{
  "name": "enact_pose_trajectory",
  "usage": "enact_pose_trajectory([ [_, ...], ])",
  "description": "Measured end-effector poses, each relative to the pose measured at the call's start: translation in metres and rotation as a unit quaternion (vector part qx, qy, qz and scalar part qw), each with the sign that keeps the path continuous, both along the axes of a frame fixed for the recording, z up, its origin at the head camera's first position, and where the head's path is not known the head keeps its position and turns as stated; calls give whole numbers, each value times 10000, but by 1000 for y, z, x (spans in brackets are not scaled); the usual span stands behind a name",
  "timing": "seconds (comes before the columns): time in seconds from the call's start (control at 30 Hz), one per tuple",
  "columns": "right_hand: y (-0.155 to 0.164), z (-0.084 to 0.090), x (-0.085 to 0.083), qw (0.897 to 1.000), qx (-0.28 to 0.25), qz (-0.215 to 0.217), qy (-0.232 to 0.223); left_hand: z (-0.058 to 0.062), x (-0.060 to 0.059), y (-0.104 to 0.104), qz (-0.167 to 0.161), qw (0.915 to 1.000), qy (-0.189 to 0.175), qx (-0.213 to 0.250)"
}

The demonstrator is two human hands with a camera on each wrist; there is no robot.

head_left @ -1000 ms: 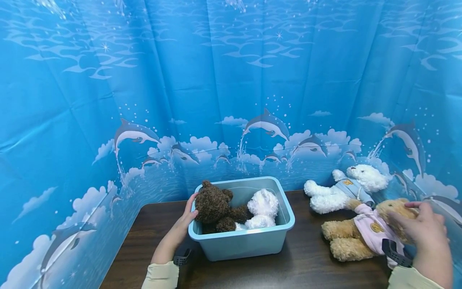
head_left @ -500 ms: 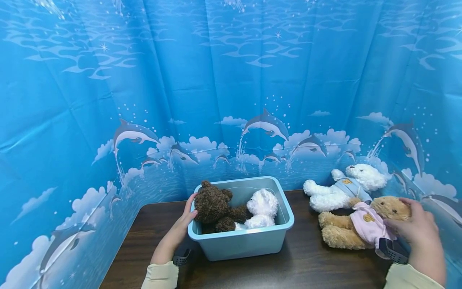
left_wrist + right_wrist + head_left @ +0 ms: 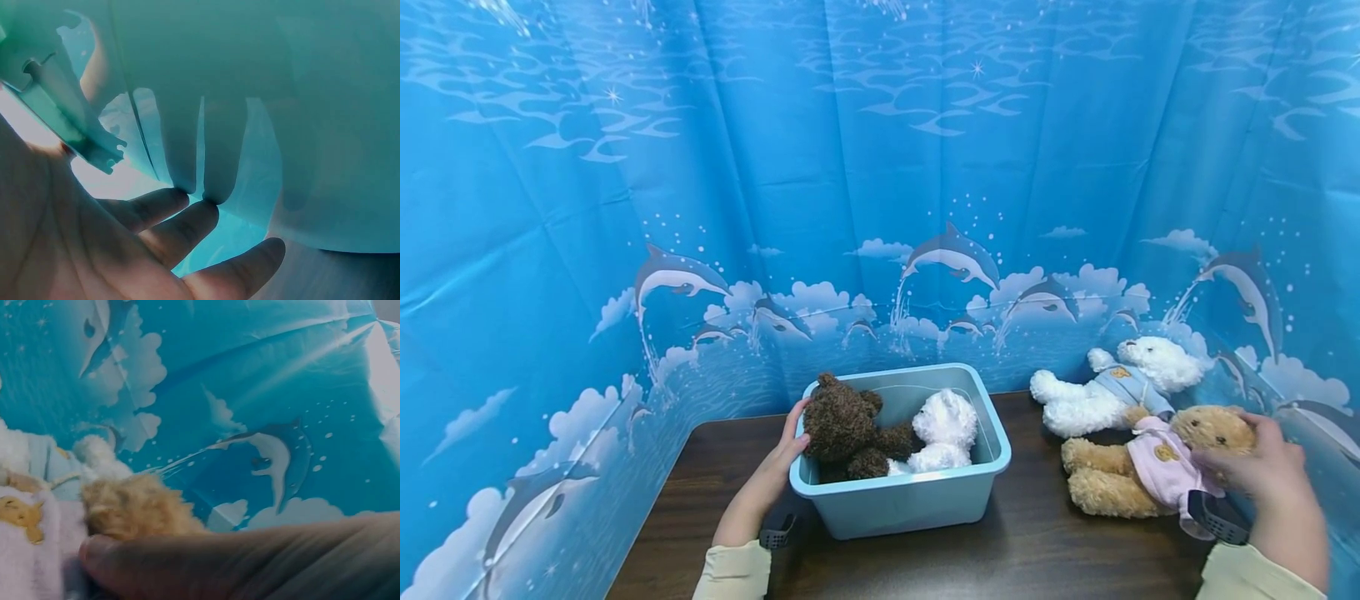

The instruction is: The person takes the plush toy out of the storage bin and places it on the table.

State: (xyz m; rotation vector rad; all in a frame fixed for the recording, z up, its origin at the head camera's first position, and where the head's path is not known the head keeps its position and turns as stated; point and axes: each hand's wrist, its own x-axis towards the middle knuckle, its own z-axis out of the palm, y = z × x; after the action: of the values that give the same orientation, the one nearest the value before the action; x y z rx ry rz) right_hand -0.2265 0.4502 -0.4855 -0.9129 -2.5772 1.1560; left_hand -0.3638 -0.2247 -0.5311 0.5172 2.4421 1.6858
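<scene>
A light blue plastic bin (image 3: 910, 496) stands mid-table with a dark brown teddy bear (image 3: 846, 425) and a small white bear (image 3: 946, 429) inside. My left hand (image 3: 786, 450) rests flat against the bin's left wall (image 3: 206, 125), fingers (image 3: 187, 225) straight. At the right lies a tan teddy bear (image 3: 1138, 475) in a pink shirt. My right hand (image 3: 1255, 462) grips it around the head and shoulder; tan fur (image 3: 134, 506) shows above my thumb. A white bear (image 3: 1112, 387) in a pale blue shirt lies just behind it.
The dark wooden table (image 3: 1037, 550) is boxed in by a blue dolphin-print curtain (image 3: 880, 208) on the left, back and right. The curtain hangs close behind the bears at the right. Bare tabletop lies between the bin and the tan bear.
My right hand has closed on the tan bear and drawn it slightly back and up toward the white bear. The left hand and the bin have stayed put.
</scene>
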Motion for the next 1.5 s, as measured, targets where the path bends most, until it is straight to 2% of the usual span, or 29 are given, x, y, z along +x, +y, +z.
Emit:
enact_pose_trajectory([
  [0.23,4,-5,-6,9996,160,-96,230,1,0,0,-60,10000,0,49],
  [0.47,4,-7,-7,9990,88,-135,415,0,1,0,-99,9999,-31,130],
  [0.9,0,5,1,9996,257,110,41,0,2,0,-65,10000,-17,72],
  [1.13,-4,7,2,9999,131,-83,44,0,0,1,-106,9999,51,73],
  [1.5,-5,11,3,9992,306,-171,188,1,1,0,-55,9999,99,17],
])
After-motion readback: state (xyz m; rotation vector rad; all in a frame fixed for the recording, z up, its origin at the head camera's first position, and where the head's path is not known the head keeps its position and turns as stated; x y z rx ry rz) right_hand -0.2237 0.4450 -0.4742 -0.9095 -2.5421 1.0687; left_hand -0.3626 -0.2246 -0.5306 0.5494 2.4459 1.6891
